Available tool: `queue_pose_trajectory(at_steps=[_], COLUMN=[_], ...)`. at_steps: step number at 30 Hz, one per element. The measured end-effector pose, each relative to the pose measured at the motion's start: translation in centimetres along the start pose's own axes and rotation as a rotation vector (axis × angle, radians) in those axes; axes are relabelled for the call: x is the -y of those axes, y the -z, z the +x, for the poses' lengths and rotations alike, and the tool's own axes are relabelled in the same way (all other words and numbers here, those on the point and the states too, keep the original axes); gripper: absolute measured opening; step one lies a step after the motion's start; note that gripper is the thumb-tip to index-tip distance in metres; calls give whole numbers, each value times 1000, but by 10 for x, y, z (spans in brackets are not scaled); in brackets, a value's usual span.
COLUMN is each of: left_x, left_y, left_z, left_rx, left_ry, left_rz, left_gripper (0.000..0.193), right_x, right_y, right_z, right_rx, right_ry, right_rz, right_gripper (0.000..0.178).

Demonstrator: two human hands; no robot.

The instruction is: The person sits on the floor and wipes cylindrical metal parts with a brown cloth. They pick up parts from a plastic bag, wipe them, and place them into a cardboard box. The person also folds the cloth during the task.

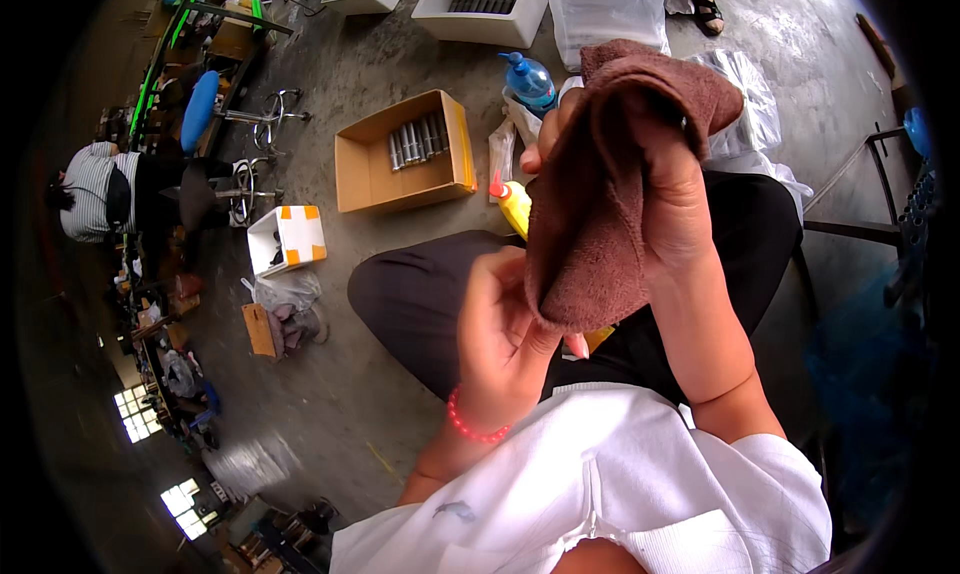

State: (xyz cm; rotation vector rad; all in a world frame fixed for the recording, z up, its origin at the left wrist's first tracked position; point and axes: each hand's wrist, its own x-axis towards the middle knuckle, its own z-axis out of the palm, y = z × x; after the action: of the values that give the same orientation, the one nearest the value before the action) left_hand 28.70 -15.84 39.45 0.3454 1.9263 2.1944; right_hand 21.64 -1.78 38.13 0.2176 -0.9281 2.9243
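A brown towel-like cloth [610, 244] is bunched up in front of my chest, over my lap. My right hand [675, 194] grips its right side, the fabric folded over and around the fingers. Fingertips also show past the cloth's far left side. My left hand [500, 324], with a red bead bracelet at the wrist, is curled at the cloth's lower left edge, thumb and fingers closing on it. Whether something lies inside the cloth is hidden. Just beyond the cloth is a yellow bottle [515, 209] with a red nozzle, partly covered.
On the floor ahead stand a cardboard box [360, 174] of metal cylinders, a blue pump bottle [530, 82], and a white foam box [480, 29] holding dark pieces. Clear plastic bags [605, 19] lie beyond. A small white box [290, 239] is left; a person [100, 189] sits far left.
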Motion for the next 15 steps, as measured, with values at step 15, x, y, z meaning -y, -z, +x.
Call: queue_pose_trajectory(at_steps=[15], left_x=[-22], left_y=[60], left_z=[-23], left_rx=[98], left_ry=[379], left_rz=[-662], left_gripper=[44], right_x=[13], right_y=[-21], right_z=[-14], right_rx=[306], right_ry=[-90], right_rz=[-495], right_gripper=[53])
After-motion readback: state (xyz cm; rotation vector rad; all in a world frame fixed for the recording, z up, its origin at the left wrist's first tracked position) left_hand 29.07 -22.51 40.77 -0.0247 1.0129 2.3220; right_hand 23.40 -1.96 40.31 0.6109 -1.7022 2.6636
